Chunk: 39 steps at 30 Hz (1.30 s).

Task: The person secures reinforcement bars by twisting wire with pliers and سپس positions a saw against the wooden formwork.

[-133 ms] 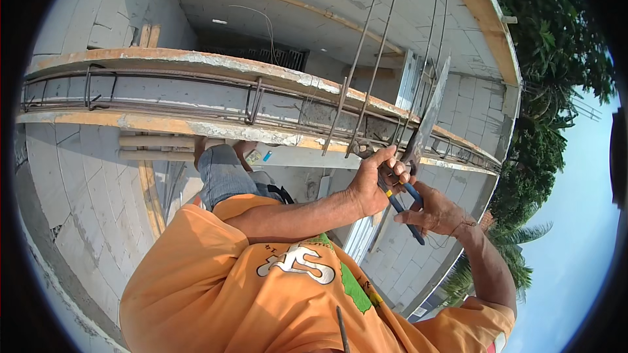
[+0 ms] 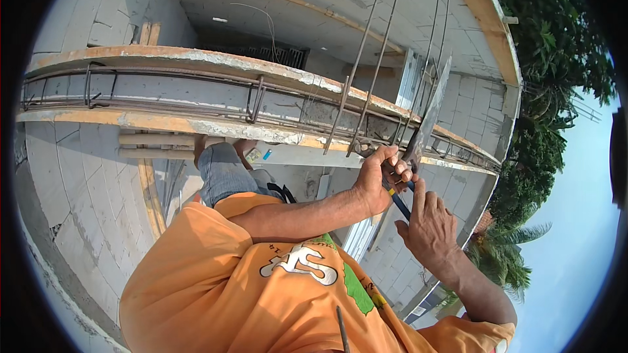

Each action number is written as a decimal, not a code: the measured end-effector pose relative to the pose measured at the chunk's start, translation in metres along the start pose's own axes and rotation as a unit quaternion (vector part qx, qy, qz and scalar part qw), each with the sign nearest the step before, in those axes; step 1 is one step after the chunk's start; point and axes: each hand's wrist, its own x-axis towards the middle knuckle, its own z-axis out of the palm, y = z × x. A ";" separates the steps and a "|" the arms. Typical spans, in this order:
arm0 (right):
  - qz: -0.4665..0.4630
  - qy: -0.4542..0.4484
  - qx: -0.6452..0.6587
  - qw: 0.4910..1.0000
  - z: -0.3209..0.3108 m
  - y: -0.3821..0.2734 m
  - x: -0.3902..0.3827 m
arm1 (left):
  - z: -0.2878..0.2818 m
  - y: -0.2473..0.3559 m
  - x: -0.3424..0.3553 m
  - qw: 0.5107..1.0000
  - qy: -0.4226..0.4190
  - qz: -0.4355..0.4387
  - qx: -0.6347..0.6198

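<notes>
My left hand [image 2: 381, 180] is closed around pliers with blue and yellow handles [image 2: 400, 204]. Their jaws seem to point at the lower ends of the upright steel bars [image 2: 366, 101]. Right beside its fingers is the dark base of a long tapered metal blade [image 2: 430, 114], which points up and away; what holds the blade is hidden. My right hand [image 2: 432, 225] is off the plier handles, its thumb apart and its index finger stretched toward the left fingertips. Nothing shows in its grasp.
A long formwork trough with wooden side boards [image 2: 157, 119] crosses ahead, holding a rebar cage with stirrups [image 2: 256, 99]. Pale block walls [image 2: 85, 183] stand around. Bare legs in grey shorts [image 2: 222, 173] show below the trough. Trees [image 2: 543, 46] rise at the right.
My right hand has let go of the plier handles, opened its fingers and shifted slightly. The handles have swung nearer my left palm. My left hand stays almost where it was.
</notes>
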 end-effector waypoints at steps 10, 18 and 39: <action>-0.030 0.067 -0.070 0.995 0.006 0.008 0.019 | -0.005 0.002 -0.012 0.998 -0.013 -0.010 -0.055; 0.032 -0.392 0.705 0.591 -0.001 0.061 0.051 | -0.005 0.017 -0.012 0.993 -0.097 -0.054 -0.029; -0.018 0.205 -0.100 0.974 0.049 -0.004 0.006 | 0.003 0.017 -0.010 0.998 -0.030 -0.016 0.059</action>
